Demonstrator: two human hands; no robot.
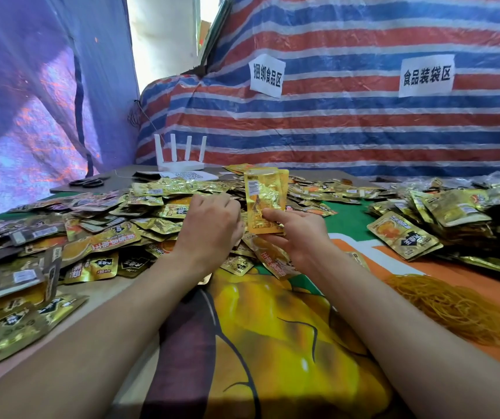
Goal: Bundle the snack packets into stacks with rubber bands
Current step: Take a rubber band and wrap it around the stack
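- A small upright stack of gold foil snack packets (pixel 263 196) is standing over the worktop (pixel 272 343) centre, the right hand (pixel 298 237) pinching its lower end, probably squaring it.
- The left hand (pixel 209 228) is reaching into loose gold packets (pixel 139 225); its fingers are hidden, so I cannot tell.
- Tan rubber bands (pixel 454 306) are lying near the right edge.

Upright packets (pixel 263 198) in right hand (pixel 297 235); left hand (pixel 209 229) at pile (pixel 139 228).

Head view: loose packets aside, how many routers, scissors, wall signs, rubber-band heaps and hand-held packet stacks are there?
Router: 1
Scissors: 1
Wall signs: 2
Rubber-band heap: 1
Packet stack held in the right hand: 1
Total: 6
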